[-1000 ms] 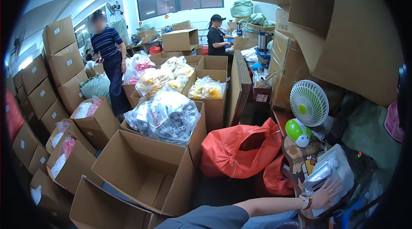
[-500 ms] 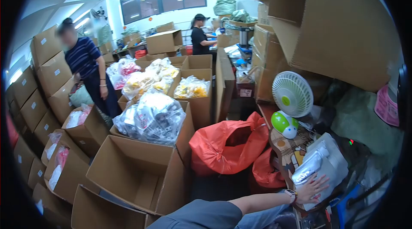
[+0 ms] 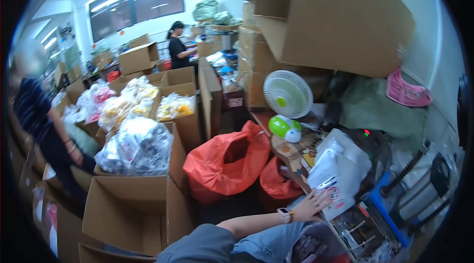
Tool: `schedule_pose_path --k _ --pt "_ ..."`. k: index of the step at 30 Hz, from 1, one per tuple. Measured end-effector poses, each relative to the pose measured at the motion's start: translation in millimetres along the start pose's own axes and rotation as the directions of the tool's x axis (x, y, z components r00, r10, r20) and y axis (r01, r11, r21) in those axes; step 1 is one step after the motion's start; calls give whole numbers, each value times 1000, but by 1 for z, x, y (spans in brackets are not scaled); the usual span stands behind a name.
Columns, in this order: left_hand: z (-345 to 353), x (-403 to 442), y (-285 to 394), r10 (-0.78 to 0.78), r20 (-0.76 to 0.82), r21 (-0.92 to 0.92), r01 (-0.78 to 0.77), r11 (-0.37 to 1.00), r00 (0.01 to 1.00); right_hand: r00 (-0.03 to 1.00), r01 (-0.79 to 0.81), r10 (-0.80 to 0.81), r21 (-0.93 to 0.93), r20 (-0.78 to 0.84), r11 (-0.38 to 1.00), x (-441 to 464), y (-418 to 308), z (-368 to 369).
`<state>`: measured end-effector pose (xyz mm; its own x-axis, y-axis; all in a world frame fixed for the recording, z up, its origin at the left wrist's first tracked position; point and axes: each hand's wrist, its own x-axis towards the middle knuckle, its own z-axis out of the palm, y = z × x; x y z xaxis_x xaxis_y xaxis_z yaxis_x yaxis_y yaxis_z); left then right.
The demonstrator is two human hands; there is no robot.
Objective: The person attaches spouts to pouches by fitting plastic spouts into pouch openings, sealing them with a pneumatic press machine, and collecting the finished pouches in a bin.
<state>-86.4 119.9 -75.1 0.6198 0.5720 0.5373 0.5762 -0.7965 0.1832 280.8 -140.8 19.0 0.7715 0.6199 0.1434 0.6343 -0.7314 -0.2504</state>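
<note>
My left hand [image 3: 312,206], with a watch on its wrist, lies with fingers outstretched on the near edge of a stack of white plastic bags [image 3: 345,162]. The top bag has a red round print near its lower end. Beneath the stack is a patterned board [image 3: 292,153] on the worktable. Just past my fingertips sits a tray of small parts [image 3: 353,231], next to a grey machine with a blue frame [image 3: 382,199]. My right hand is out of view.
A white and green fan [image 3: 288,94] stands behind the bags. Red sacks [image 3: 212,171] and an open carton [image 3: 126,213] are to the left. Cartons hold bagged parts [image 3: 136,147]. One person [image 3: 180,48] works at the back; another [image 3: 42,120] stands at far left.
The view has turned right, bringing the grey machine and tray into sight. My left hand has slid to the near edge of the bags, uncovering the red print.
</note>
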Motion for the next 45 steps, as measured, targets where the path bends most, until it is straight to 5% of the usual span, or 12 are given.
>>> schedule_pose_path --k 2,10,12,14,15,21,27,30,35,36,39,45 --pt "-3 -13 -4 77 6 50 -77 996 997 996 -92 89 -99 -30 991 19 18 30" --pt "-38 8 6 107 -108 -26 -111 994 988 907 251 85 695 -411 674 -99 -8 -2" --pt "-59 16 23 -1 -45 -92 -3 996 999 993 64 89 991 -75 120 -147 -37 -2" --pt "-56 12 35 -123 -93 -258 95 961 988 990 -6 -143 998 16 68 -174 -60 17" --pt "-66 9 49 -224 -44 -304 200 931 974 972 -117 -187 984 141 136 -185 -65 19" --pt "-105 -1 130 3 -194 -286 -60 956 981 834 545 -339 553 -436 630 -160 -83 -66" --pt "-135 1 153 204 -17 -411 -193 891 979 588 793 -727 429 -355 432 -139 -90 -90" --pt "-139 1 155 242 103 -602 -134 787 965 633 709 -714 595 -299 379 -136 -84 -92" --pt "-53 -19 150 -36 690 -666 654 360 723 885 460 -379 623 -270 632 -122 -72 -54" --pt "-59 0 154 -64 738 -602 698 387 672 904 428 -289 650 -316 628 -123 -65 -63" --pt "-52 38 161 -160 731 -682 722 -120 664 904 358 -104 600 -415 715 -112 -43 -77" --pt "-30 64 155 -126 767 -633 713 -301 629 970 198 -178 113 -168 974 -63 -15 -9"
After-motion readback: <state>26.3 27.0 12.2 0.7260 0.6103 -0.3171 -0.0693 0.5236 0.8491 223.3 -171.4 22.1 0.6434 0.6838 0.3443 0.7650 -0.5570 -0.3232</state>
